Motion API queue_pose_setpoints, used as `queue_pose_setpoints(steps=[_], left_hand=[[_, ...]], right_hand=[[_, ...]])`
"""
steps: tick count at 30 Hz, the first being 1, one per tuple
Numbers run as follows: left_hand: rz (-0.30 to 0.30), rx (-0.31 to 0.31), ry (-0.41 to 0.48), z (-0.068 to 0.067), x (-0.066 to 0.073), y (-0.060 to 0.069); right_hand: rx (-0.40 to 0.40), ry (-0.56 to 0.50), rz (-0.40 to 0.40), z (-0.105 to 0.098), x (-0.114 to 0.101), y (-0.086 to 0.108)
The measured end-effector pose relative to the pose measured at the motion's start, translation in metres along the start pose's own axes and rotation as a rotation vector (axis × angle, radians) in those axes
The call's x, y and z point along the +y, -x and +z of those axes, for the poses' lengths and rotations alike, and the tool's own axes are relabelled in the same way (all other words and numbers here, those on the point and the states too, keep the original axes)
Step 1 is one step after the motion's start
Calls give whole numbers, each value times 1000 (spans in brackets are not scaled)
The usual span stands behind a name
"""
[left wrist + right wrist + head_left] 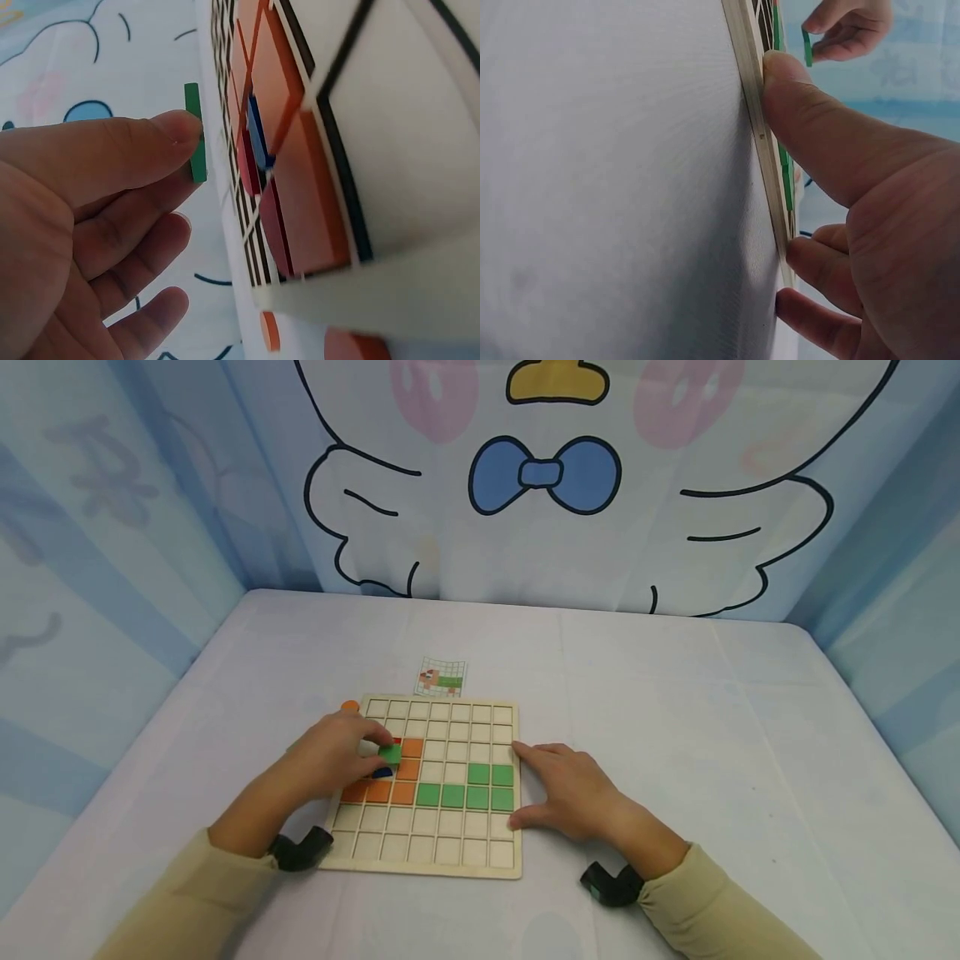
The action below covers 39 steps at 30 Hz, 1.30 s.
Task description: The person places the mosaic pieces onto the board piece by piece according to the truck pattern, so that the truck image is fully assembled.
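My left hand (pixel 335 752) pinches a green square tile (pixel 390 754) between thumb and fingers. In the left wrist view the tile (pixel 195 132) hangs edge-on, apart from the wooden grid board (pixel 427 848). Orange tiles (pixel 378 791) fill several cells on the board's left, with a blue piece (pixel 382 772) and a bit of red partly hidden by the left hand. Green tiles (pixel 477 797) run along the same row to the right edge. My right hand (pixel 573 793) rests against that edge, thumb and fingertips touching the frame, as the right wrist view also shows.
Just behind the board lies a small gridded picture card (pixel 440 677) with a coloured pattern. An orange round piece (pixel 349 706) sits by the board's far left corner. White cloth covers the table (pixel 675 735), and a printed curtain (pixel 547 552) hangs behind it.
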<state>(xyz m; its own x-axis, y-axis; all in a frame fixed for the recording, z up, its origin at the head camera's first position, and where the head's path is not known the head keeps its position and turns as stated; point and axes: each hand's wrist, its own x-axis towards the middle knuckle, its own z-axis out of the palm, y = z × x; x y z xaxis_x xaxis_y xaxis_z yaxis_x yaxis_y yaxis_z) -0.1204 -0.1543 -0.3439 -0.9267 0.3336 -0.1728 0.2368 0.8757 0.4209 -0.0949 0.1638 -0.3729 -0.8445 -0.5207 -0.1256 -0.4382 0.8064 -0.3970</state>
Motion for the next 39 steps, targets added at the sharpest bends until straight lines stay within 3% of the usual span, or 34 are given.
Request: queue_pose_setpoints(steps=[4, 10, 18, 32, 39], left_hand=[[61, 2, -25, 6, 5, -2], [77, -28, -5, 12, 18, -7], [176, -37, -5, 20, 30, -12], [237, -38, -3, 31, 42, -19], [231, -35, -15, 32, 44, -19]], right_hand=[[-3, -6, 6, 0, 0, 0], [-3, -8, 10, 0, 0, 0], [0, -2, 7, -1, 0, 1], [6, -8, -3, 0, 0, 0], [5, -10, -2, 0, 0, 0]])
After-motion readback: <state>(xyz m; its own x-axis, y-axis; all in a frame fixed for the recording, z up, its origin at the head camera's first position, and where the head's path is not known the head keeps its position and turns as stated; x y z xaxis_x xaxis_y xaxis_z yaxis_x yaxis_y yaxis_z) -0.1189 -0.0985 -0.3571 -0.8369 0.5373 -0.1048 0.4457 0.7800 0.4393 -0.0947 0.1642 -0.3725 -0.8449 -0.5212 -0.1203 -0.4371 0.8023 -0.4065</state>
